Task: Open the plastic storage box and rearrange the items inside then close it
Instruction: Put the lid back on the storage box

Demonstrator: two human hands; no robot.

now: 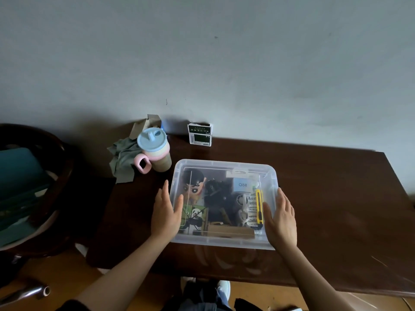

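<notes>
A clear plastic storage box [224,163] with its lid on sits on the dark wooden table. Through the lid I see a cartoon-face toy [194,184], a panda picture box [196,217], a black tangled object [219,195], a yellow utility knife [259,207], a blue "Q88" card [242,184] and a brown cardboard piece [231,231]. My left hand [166,215] lies with straight fingers against the box's left side, thumb on the lid. My right hand [280,217] lies flat along the right side.
A pastel cup with a blue spout lid and pink handle [155,151] stands left of the box beside a grey-green cloth [123,160]. A small dark carton [200,134] stands by the wall. A dark chair [33,187] is at the left. The table edge [292,286] is near me.
</notes>
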